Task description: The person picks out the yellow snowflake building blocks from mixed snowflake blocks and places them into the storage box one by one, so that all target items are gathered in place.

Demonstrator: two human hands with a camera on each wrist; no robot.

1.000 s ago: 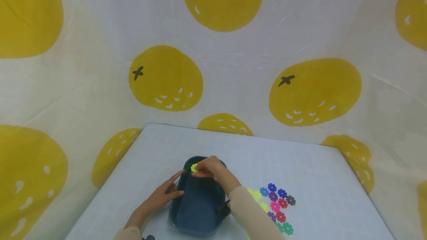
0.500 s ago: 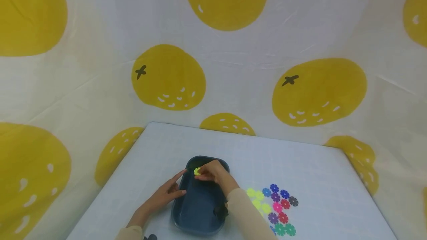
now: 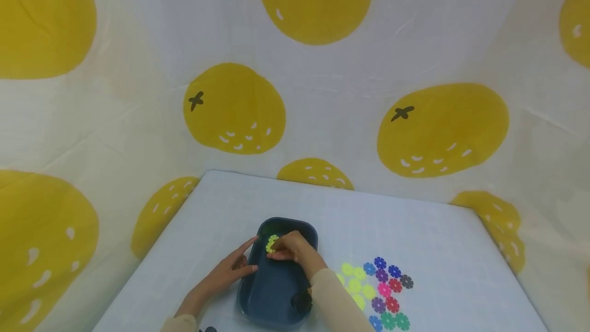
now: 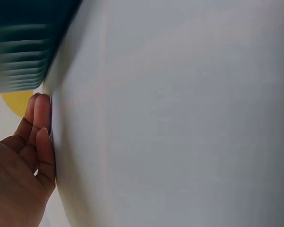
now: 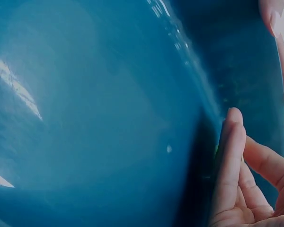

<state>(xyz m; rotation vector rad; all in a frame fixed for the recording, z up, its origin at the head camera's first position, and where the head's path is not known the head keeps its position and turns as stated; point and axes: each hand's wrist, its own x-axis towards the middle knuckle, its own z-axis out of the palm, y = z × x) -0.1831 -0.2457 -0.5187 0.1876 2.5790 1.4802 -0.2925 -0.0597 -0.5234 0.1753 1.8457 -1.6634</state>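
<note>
Nearest me, at the tabletop's (image 3: pixel 415 229) near edge, sits the dark blue tray (image 3: pixel 269 296), long axis running away from me. My left hand (image 3: pixel 230 270) lies against the tray's left wall with fingers straight and relaxed, steadying it; nothing is gripped there. Just beyond, my right hand (image 3: pixel 292 249) is lowered into the far end of the tray, fingertips pinched on a yellow-green flower disc (image 3: pixel 272 243), which hangs close over the tray floor; I cannot tell whether it touches yet. The right wrist view gives only glossy blue tray interior (image 5: pixel 109 109) and fingers (image 5: pixel 229 170). Judgement: the placing step is in hand, the disc not yet let go. Next move calls for parting the pinch and lifting clear without dragging the disc. To the right, nearer the right edge, a cluster of coloured discs (image 3: pixel 380 291) lies flat on the tabletop.
</note>
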